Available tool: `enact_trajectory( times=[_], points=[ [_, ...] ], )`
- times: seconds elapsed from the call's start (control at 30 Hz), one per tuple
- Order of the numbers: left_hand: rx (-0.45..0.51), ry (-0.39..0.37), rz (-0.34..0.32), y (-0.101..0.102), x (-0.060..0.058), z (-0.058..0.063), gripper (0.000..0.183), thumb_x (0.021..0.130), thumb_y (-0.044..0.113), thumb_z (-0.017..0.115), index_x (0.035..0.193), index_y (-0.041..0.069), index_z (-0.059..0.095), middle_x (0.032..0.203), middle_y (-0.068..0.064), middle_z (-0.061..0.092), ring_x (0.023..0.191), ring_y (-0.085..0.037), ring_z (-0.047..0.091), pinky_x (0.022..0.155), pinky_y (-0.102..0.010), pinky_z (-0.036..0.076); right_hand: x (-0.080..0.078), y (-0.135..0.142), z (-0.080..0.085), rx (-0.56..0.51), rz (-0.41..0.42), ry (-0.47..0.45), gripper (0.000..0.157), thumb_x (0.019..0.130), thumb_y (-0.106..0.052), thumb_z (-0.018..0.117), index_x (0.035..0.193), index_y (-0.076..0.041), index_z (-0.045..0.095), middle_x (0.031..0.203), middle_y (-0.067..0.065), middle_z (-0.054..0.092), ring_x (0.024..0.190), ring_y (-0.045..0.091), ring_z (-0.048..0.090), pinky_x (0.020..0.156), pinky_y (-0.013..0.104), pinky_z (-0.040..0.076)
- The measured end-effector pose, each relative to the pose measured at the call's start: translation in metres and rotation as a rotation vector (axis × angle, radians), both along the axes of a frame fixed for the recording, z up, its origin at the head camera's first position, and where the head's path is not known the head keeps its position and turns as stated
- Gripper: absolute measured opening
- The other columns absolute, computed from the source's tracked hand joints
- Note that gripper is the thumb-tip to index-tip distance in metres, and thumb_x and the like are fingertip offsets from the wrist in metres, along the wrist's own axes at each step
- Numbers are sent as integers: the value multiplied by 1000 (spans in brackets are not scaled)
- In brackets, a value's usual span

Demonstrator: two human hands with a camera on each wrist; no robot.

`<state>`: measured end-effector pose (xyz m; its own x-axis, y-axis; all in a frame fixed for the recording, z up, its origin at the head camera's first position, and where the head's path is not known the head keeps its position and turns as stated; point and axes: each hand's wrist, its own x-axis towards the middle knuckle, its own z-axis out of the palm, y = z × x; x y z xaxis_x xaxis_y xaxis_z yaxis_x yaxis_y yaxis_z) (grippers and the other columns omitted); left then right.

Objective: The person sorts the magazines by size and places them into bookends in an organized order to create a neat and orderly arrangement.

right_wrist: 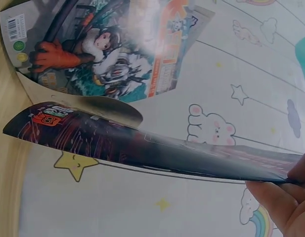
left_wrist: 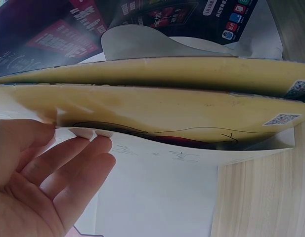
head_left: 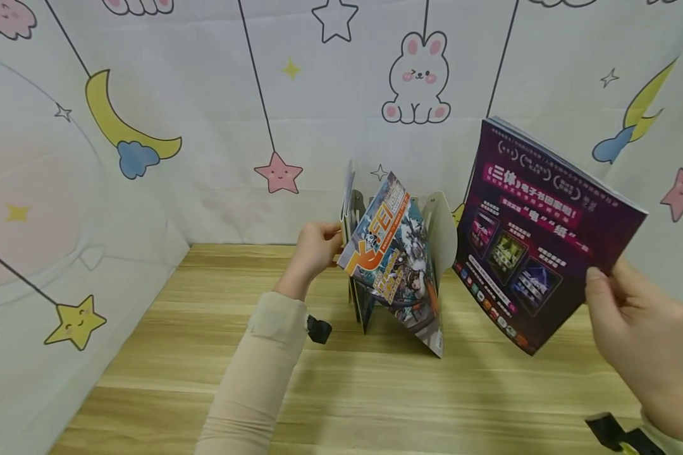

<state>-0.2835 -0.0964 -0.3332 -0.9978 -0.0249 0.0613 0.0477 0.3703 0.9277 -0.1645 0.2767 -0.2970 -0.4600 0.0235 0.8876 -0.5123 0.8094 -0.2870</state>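
Observation:
My right hand [head_left: 640,322] pinches a dark purple magazine [head_left: 537,246] near its lower right edge, holding it up to the right of a white magazine rack [head_left: 443,230]. The purple cover carries white Chinese lettering and small pictures. In the right wrist view, this magazine [right_wrist: 127,145] appears nearly edge-on, thumb and fingers at its end. On the rack's left side, my left hand [head_left: 319,249] grips the upper edge of a thin white panel [left_wrist: 157,158]. A colourful comic magazine [head_left: 398,259] leans tilted in the rack, partly hiding it. Yellowish magazine covers [left_wrist: 167,106] stand beside my left fingers.
The rack stands on a wood-grain table [head_left: 216,354]. Behind and beside it hangs a white curtain [head_left: 216,126] printed with stars, moons and a rabbit. Other thin magazines [head_left: 348,196] stand upright at the rack's left.

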Motion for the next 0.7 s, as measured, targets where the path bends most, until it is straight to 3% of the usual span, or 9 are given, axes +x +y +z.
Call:
enact_trajectory(
  times=[0.07, 0.1, 0.13, 0.23, 0.3, 0.37, 0.63, 0.7],
  points=[
    [5, -4, 0, 0, 0, 0, 33, 98, 17, 50, 128, 10, 60, 112, -13, 69, 94, -25, 69, 70, -40, 58, 3, -2, 4, 9, 5, -6, 26, 88, -4, 55, 107, 7, 68, 52, 5, 57, 45, -15, 23, 37, 11, 16],
    [11, -9, 1, 0, 0, 0, 33, 98, 17, 50, 128, 10, 60, 112, -13, 69, 94, -25, 69, 70, -40, 58, 4, -3, 6, 3, 10, -7, 25, 88, -3, 55, 107, 8, 68, 53, 4, 58, 45, -14, 24, 38, 11, 16],
    [17, -12, 0, 0, 0, 1, 33, 98, 17, 50, 128, 9, 60, 112, -13, 69, 95, -26, 68, 70, -40, 58, 5, -4, 7, -7, 19, -8, 25, 88, -2, 55, 107, 8, 67, 54, 1, 59, 45, -14, 24, 38, 11, 16],
    [30, -20, -3, 1, 0, 1, 33, 98, 17, 50, 129, 9, 59, 112, -13, 68, 95, -26, 68, 72, -42, 58, 6, -6, 12, -52, 69, -13, 28, 88, 1, 54, 113, 5, 67, 69, -27, 60, 44, -13, 27, 38, 10, 18],
    [30, -20, -4, 1, 0, 1, 34, 98, 17, 50, 129, 8, 59, 112, -13, 68, 95, -26, 68, 73, -43, 58, 7, -7, 14, -86, 101, -18, 30, 89, 2, 54, 116, 1, 66, 81, -43, 50, 42, -12, 28, 38, 9, 18],
    [26, -19, -3, 1, 0, 1, 33, 98, 18, 50, 129, 9, 59, 112, -13, 69, 94, -25, 68, 72, -41, 58, 8, -8, 16, -112, 136, -36, 32, 90, 2, 52, 119, 0, 65, 88, -44, 53, 46, -14, 38, 41, 6, 23],
    [21, -13, 1, 1, 2, 3, 33, 98, 19, 50, 129, 10, 60, 112, -13, 68, 93, -24, 68, 67, -37, 59, 9, -9, 25, -209, 286, -61, 32, 93, 4, 45, 120, 4, 63, 101, -28, 64, 65, -12, 58, 47, 3, 34],
    [16, -13, 1, 1, 2, 3, 33, 98, 19, 50, 129, 10, 60, 112, -13, 68, 93, -25, 68, 68, -39, 59, 8, -9, 28, -228, 325, -64, 33, 93, 6, 44, 121, 6, 61, 104, -21, 67, 75, -11, 63, 55, 2, 41]
  ],
)
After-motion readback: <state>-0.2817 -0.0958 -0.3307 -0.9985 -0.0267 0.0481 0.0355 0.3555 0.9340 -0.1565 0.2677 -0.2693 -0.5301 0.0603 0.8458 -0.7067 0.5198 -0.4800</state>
